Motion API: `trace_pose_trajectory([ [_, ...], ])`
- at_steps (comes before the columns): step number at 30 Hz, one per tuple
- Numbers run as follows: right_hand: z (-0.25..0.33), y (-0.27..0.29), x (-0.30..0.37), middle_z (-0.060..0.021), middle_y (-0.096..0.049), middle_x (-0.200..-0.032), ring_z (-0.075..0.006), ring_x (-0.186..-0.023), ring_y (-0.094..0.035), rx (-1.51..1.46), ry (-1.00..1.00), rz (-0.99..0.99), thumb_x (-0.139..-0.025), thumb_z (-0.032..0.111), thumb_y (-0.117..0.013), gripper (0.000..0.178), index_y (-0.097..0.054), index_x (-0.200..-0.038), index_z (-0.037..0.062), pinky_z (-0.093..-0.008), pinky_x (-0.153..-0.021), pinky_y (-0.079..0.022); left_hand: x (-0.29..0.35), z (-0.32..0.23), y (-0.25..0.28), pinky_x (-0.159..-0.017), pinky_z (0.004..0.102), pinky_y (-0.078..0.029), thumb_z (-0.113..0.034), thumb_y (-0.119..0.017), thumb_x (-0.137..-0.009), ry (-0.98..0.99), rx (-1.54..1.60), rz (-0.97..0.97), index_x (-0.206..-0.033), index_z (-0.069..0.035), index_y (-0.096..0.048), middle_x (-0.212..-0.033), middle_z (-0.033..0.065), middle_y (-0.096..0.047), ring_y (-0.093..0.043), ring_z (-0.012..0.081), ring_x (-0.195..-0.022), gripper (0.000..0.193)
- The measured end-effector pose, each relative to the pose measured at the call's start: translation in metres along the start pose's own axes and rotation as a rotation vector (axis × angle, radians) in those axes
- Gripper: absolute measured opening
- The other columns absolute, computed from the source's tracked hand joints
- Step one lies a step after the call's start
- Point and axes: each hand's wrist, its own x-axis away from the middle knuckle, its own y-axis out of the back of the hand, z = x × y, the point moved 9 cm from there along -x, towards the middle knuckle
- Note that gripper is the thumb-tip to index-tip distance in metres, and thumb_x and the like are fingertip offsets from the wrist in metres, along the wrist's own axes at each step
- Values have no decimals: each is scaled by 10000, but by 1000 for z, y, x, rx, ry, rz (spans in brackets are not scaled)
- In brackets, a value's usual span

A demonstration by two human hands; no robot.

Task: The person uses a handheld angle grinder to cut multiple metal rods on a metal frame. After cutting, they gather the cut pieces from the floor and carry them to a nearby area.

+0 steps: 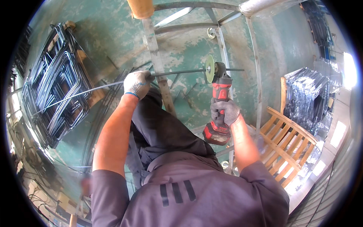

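My left hand (137, 84), in a white knit glove with a blue cuff, is closed around a long thin metal rod (177, 72). The rod runs left over a pile of bent bars and right to the cutting tool. In a grey glove, my right hand (225, 110) grips the handle of a red and black cordless angle grinder (221, 90), its battery pointing toward me. A pale green disc (210, 69) on the grinder stands upright at the rod; whether it touches or passes beside the rod I cannot tell. A short length of rod shows beyond the grinder's head.
A metal frame stand (185, 27) with a caster wheel stands ahead of me. Bent wire frames (56, 83) are stacked on the left. To the right are a slatted wooden pallet (285, 145) and a plastic-wrapped bundle (307, 94). Cut rods lie on the green floor (113, 34).
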Motion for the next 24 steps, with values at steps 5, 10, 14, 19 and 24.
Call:
trace_pose_trajectory([
  [5, -8, 7, -1, -71, -625, -733, -192, -584, -612, 25, 7, 5, -861, 62, -765, 227, -653, -1053, 17, -364, -596, -531, -4, 1, -2, -909, 544, -590, -362, -716, -1046, -8, -30, 31, -1091, -125, -818, -1067, 189, -810, -757, 446, -1061, 262],
  [10, -7, 5, 2, -75, -626, -738, -184, -589, -608, 11, 7, 1, -867, 74, -764, 217, -651, -1045, 19, -359, -591, -521, -3, 2, -3, -910, 538, -590, -376, -712, -1050, 6, -31, 36, -1097, -119, -811, -1055, 184, -810, -759, 440, -1060, 279],
  [14, -9, 6, 2, -76, -622, -740, -181, -579, -597, -10, 5, -5, -873, 62, -754, 198, -637, -1027, 20, -352, -564, -504, -4, 0, -3, -942, 535, -587, -396, -687, -1068, 42, -49, 95, -1123, -138, -826, -1094, 176, -816, -755, 429, -1110, 298],
  [19, -9, 3, 1, -76, -619, -735, -182, -563, -588, -46, -3, 4, -878, 43, -740, 152, -626, -976, 24, -353, -548, -495, -6, 3, -4, -967, 534, -584, -436, -654, -1094, 80, -56, 158, -1141, -149, -832, -1128, 166, -820, -753, 419, -1141, 341],
  [24, -15, 12, -1, -76, -611, -712, -190, -575, -602, -20, -4, -15, -876, 44, -737, 154, -628, -983, 27, -357, -550, -501, -8, 1, -5, -968, 530, -587, -457, -641, -1105, 72, -78, 183, -1148, -154, -836, -1151, 158, -823, -757, 412, -1143, 363],
])
